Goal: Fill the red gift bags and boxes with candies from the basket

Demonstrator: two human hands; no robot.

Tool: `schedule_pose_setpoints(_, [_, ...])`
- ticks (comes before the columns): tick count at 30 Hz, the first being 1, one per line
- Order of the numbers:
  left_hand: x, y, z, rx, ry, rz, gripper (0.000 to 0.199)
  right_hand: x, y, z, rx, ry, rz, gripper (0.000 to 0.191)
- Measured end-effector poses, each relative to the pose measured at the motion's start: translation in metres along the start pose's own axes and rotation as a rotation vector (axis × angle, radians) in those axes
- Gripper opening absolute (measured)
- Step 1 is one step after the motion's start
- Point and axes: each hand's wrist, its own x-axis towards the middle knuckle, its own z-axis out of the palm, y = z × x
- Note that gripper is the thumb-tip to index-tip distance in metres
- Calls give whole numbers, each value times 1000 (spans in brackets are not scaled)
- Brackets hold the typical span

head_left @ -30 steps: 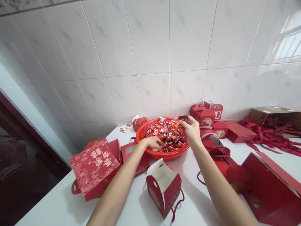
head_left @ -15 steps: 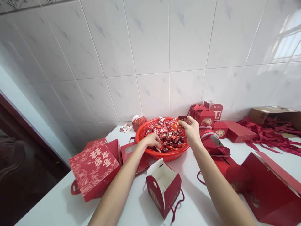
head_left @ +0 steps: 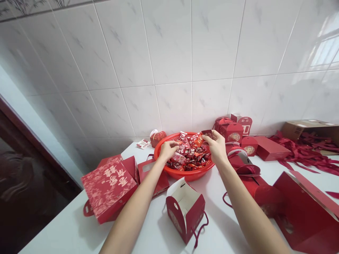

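A red plastic basket (head_left: 185,175) is heaped with wrapped candies (head_left: 194,160) in red, orange, dark and dotted wrappers. My left hand (head_left: 168,150) hovers over its left side, fingers pinched beside a small orange-red wrapper; what they grip, if anything, is hidden. At the right rim, my right hand (head_left: 217,145) is closed on a dark red candy packet (head_left: 207,134). An orange packet and a dotted one lie against its fingertips. In front of the basket stands a small red gift box (head_left: 185,215), its top open, white inside, with a cord hanging at its right.
A large red box (head_left: 108,190) with gold characters lies at left, against a flatter red box (head_left: 155,176). Finished-looking red boxes (head_left: 231,132) stand behind at right. Further right are a large open red box (head_left: 307,211), red ribbons (head_left: 299,155) and a cardboard carton (head_left: 293,128). A tiled wall backs the table.
My left hand has risen from among the candies and moved back toward the basket's far left side, uncovering a pink wrapper. My right hand keeps its hold at the rim.
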Motion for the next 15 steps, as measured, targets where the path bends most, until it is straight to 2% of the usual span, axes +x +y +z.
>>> schedule_pose_setpoints(7, [-3,9,-2,-223,20,56,16,0,-2,-1,-18,-6,-16,22])
schedule_pose_setpoints(11, [-20,16,-7,-345,-27,69,21,-1,-6,0,-43,-47,-10,21])
schedule_pose_setpoints(15, [-44,29,-22,-465,-92,98,31,-8,-18,2,-56,-118,6,20])
